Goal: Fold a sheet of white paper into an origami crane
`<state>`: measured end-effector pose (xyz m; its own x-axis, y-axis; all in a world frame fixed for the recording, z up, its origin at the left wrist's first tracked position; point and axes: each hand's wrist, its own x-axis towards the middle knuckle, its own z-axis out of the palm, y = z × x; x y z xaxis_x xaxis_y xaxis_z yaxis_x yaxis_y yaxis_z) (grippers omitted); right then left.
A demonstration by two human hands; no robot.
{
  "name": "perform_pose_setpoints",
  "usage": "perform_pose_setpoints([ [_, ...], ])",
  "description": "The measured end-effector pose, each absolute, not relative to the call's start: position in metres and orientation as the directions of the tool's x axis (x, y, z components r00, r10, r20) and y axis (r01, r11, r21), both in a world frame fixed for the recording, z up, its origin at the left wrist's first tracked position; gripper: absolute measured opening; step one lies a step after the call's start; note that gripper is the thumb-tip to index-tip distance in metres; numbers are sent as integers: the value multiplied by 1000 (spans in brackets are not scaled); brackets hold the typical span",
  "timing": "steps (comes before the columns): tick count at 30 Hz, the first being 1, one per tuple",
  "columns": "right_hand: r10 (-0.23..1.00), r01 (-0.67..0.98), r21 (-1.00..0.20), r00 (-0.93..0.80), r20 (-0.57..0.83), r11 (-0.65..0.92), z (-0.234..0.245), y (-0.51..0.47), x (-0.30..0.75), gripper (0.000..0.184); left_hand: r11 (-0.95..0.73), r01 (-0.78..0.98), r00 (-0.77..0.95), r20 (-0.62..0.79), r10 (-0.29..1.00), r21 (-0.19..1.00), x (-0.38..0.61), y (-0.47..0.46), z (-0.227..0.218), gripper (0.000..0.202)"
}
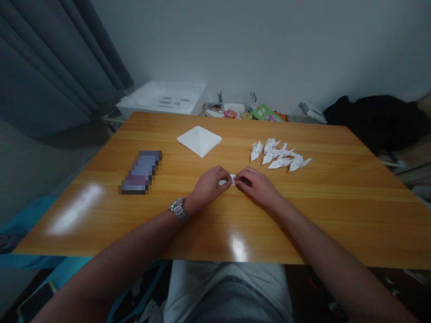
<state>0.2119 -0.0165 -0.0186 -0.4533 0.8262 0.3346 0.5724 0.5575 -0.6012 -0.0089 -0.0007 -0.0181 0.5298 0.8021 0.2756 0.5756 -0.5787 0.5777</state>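
Note:
At the middle of the table, my left hand and my right hand pinch a small piece of folded white paper between them. Fingertips cover most of it, so its exact shape is hidden. A wristwatch with a metal band is on my left wrist. Beyond my right hand lies a cluster of several folded white paper cranes. White paper sheets, creased down the middle, lie flat beyond my left hand.
A phone, blurred out, lies on the left of the wooden table. Behind the far edge stand a white plastic tray and some packets, one of them a green packet. Dark cloth is heaped at the back right.

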Motion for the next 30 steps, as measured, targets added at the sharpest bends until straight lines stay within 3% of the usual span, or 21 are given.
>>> perform_pose_setpoints([
  [3, 814, 582, -571, -462, 353, 579, -19, -17, 211, 8, -584, 592, 532, 276, 801, 555, -11, -3, -16, 10],
  [13, 691, 605, -335, -611, 386, 723, -24, -15, 220, 16, -704, 664, 660, 246, 710, 253, -14, -10, -9, 23],
  [18, 688, 597, -343, -609, 396, 725, -27, -14, 219, 19, -706, 687, 678, 199, 708, 175, -13, -10, -6, 29],
  [30, 708, 631, -329, -577, 407, 703, -31, -16, 217, 15, -724, 680, 705, 168, 689, 117, -15, -12, -4, 28],
])
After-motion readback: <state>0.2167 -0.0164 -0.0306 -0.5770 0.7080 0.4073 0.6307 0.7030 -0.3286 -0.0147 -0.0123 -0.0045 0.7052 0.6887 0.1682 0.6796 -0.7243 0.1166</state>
